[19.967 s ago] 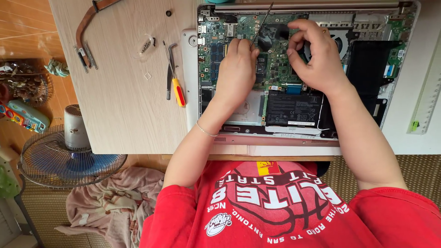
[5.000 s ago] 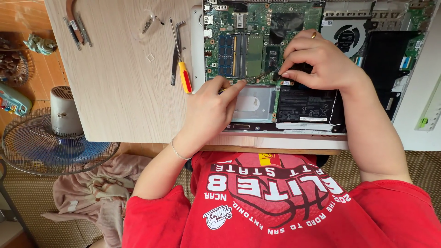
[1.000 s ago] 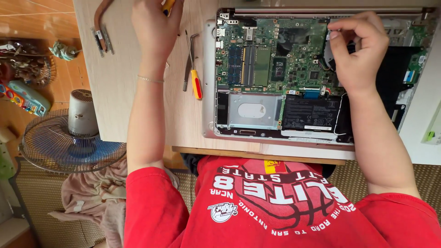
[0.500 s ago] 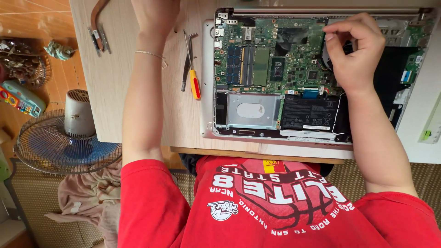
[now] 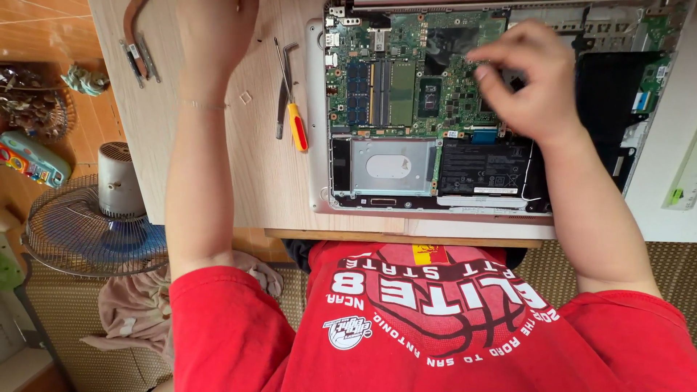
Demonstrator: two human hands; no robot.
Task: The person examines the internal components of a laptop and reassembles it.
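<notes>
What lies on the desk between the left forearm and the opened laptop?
In the head view, a yellow-handled screwdriver and grey tweezers lie side by side on the wooden desk, between the left forearm and the opened laptop.

left hand (image 5: 214, 36): arm stretched forward, grip hidden | right hand (image 5: 530, 80): fingers loosely curled

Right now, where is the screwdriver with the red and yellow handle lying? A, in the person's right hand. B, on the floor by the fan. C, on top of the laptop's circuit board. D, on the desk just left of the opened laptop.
D: the screwdriver lies on the wooden desk beside the left edge of the opened laptop, and neither hand touches it.
</notes>
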